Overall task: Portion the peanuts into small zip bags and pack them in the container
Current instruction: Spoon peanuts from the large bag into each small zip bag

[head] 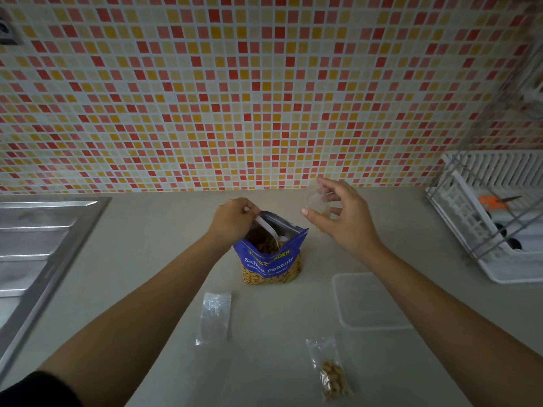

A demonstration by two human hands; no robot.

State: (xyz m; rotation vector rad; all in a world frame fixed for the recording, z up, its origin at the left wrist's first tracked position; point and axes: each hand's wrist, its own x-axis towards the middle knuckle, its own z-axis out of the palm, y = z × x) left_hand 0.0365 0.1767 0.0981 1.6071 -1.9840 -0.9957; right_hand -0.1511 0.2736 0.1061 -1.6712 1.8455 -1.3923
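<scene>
A blue bag of salted peanuts (271,264) stands open on the counter. My left hand (232,221) holds a white plastic spoon (269,229) whose bowl is dipped into the bag's mouth. To the right and slightly above the bag, my right hand (338,214) pinches a small clear zip bag (316,198) held up in the air. An empty clear zip bag (214,317) lies flat in front of the peanut bag. Nearer to me lies a zip bag with peanuts in it (330,370). A clear plastic container (370,301) rests at the right.
A steel sink drainboard (38,242) fills the left side. At the far right stands a white dish rack (493,218) with orange-handled scissors (496,201) in it. A mosaic tiled wall (264,83) backs the beige counter (152,259).
</scene>
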